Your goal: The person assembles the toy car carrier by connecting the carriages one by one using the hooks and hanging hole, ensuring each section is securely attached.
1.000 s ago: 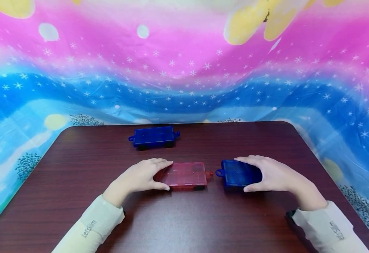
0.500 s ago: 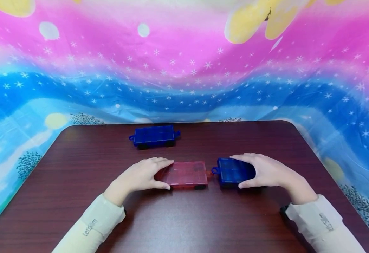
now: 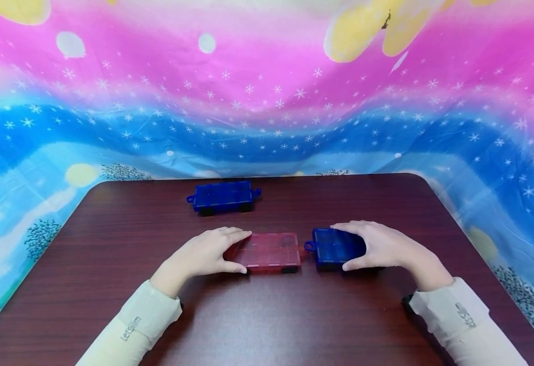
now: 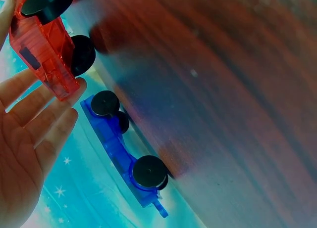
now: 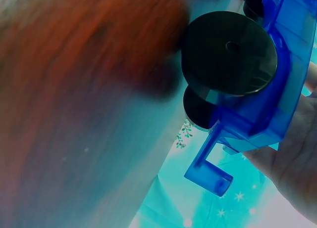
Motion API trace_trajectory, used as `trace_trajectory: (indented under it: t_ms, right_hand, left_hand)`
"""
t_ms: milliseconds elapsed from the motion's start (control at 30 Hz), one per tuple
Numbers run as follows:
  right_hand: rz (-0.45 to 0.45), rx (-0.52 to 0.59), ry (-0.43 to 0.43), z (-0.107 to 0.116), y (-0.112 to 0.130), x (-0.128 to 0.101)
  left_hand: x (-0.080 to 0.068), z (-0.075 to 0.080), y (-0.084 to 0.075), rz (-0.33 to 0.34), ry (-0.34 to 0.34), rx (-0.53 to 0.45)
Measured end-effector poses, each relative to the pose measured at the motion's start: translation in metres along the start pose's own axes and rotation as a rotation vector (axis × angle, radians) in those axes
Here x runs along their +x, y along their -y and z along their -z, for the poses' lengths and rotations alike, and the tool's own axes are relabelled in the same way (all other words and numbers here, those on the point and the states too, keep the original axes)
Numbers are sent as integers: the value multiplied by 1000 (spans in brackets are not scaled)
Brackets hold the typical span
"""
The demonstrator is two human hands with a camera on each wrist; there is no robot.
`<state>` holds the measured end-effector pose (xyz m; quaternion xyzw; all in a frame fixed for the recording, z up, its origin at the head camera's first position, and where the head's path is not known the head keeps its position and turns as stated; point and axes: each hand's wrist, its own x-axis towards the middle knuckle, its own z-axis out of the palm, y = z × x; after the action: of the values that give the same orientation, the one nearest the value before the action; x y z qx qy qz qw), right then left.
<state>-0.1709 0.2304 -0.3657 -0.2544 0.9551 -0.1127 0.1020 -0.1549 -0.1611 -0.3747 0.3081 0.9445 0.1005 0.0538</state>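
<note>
Red translucent wagon (image 3: 269, 251) at the near middle of the table (image 3: 111, 254), standing on its black wheels, its hook end facing right. The left hand (image 3: 203, 254) clasps the wagon's left end, fingers along the far edge and thumb on the near edge, which steadies it in place; the left wrist view shows the fingertips (image 4: 59, 102) against its end wall. Just to its right stands the near blue wagon (image 3: 333, 247), its loop coupling pointing at the red wagon's hook, the two ends close or just meeting; whether they are linked cannot be told. The right hand (image 3: 377, 246) grips this wagon's right end, fingers over the far edge and thumb on the near edge, a hold suited to sliding it along the line of the red one. A second blue wagon (image 3: 223, 197) sits well apart at the far side of the table, untouched. Cream sleeves (image 3: 134, 325) cover both forearms. A pink-and-blue starred cloth (image 3: 267, 101) hangs behind.
</note>
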Motion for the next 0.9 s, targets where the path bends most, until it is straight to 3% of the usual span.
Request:
trace_trajectory:
  t_ms: [900]
  right_hand:
    - [-11,9,32,-4,-2,0]
  left_hand:
    - [0,0,-3,15,10,-1]
